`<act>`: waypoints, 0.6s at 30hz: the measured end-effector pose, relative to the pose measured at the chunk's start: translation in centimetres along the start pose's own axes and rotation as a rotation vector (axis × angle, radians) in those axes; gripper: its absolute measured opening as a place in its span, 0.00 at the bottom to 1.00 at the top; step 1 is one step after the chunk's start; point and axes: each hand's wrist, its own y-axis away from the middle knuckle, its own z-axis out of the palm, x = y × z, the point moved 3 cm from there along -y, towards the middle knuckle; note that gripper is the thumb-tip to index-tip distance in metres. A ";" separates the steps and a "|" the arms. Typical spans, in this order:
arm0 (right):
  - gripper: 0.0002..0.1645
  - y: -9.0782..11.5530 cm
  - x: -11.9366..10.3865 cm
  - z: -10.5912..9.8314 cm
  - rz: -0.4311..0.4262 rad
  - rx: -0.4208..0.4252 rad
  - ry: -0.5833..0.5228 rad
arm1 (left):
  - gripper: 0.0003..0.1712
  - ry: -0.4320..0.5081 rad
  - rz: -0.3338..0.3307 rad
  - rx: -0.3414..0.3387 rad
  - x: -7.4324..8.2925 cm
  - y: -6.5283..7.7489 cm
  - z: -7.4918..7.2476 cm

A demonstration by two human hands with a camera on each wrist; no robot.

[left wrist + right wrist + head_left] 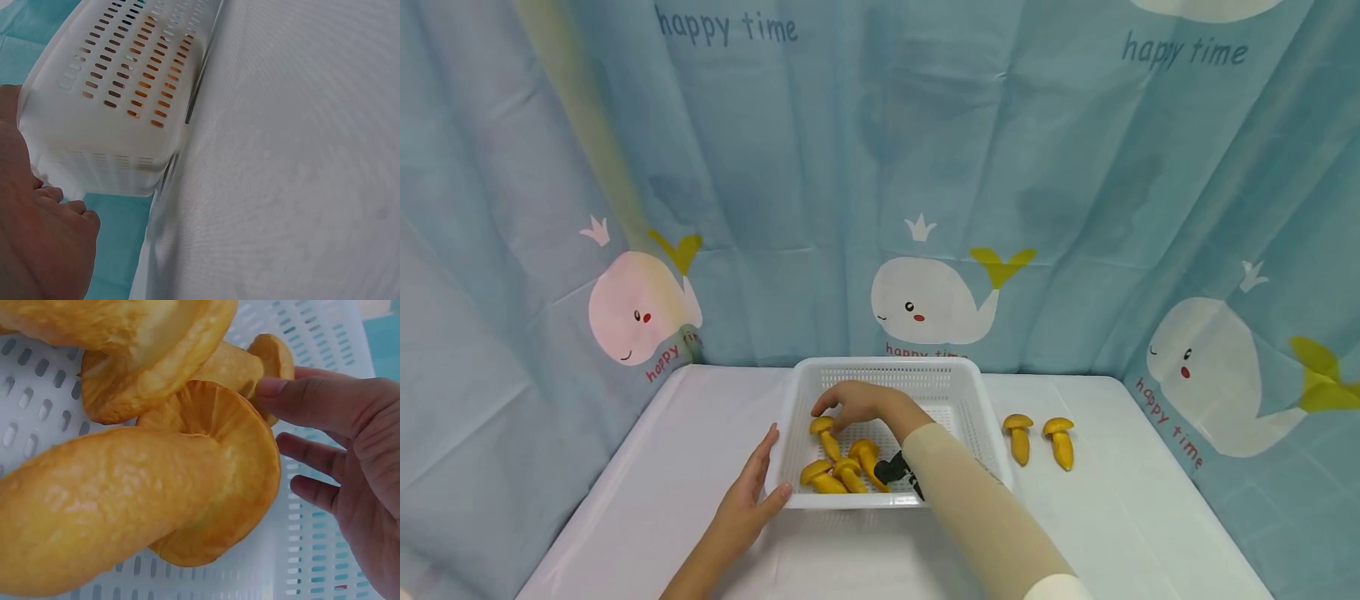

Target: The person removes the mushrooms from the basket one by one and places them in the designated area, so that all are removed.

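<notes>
A white perforated plastic basket (891, 501) holds several yellow-brown mushrooms (848, 475) in its left front part. My right hand (853, 402) reaches down into it and pinches the cap of the leftmost rear mushroom (823, 427) between thumb and fingers. In the right wrist view, the thumb (312, 394) lies against that cap, while larger-looking mushrooms (206, 487) fill the foreground. At the basket's left front corner, my left hand (748, 492) rests with fingers extended along the side and thumb by the front rim. The left wrist view shows this hand (50, 231) beside the basket wall (62, 125).
Two more mushrooms (1018, 437) (1060, 442) lie on the white tabletop (1120, 517), right of the basket. A blue curtain (820, 167) with whale prints hangs behind and at both sides. Something black (891, 469) shows beside my right forearm.
</notes>
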 end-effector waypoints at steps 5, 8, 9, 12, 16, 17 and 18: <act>0.24 -0.3 0.0 0.1 -0.012 -0.021 -0.005 | 0.49 -0.011 0.006 0.009 0.1 0.0 -0.1; 0.23 -0.5 0.1 0.0 -0.007 -0.024 -0.015 | 0.49 -0.020 0.014 0.013 0.2 -0.1 -0.1; 0.23 -0.5 0.1 0.0 -0.006 -0.023 -0.016 | 0.49 -0.021 0.018 0.013 0.2 -0.1 -0.1; 0.23 -0.7 0.3 0.0 -0.006 -0.025 -0.026 | 0.49 -0.023 0.030 0.014 0.2 -0.2 -0.1; 0.22 -0.7 0.4 0.1 -0.019 -0.036 -0.061 | 0.49 -0.005 0.025 0.011 0.1 -0.1 0.0; 0.21 -0.6 0.4 0.1 -0.021 -0.038 -0.071 | 0.49 0.004 0.023 0.009 0.1 0.0 0.0; 0.21 -0.6 0.4 0.1 -0.022 -0.036 -0.082 | 0.49 0.006 0.018 0.008 0.1 0.0 0.0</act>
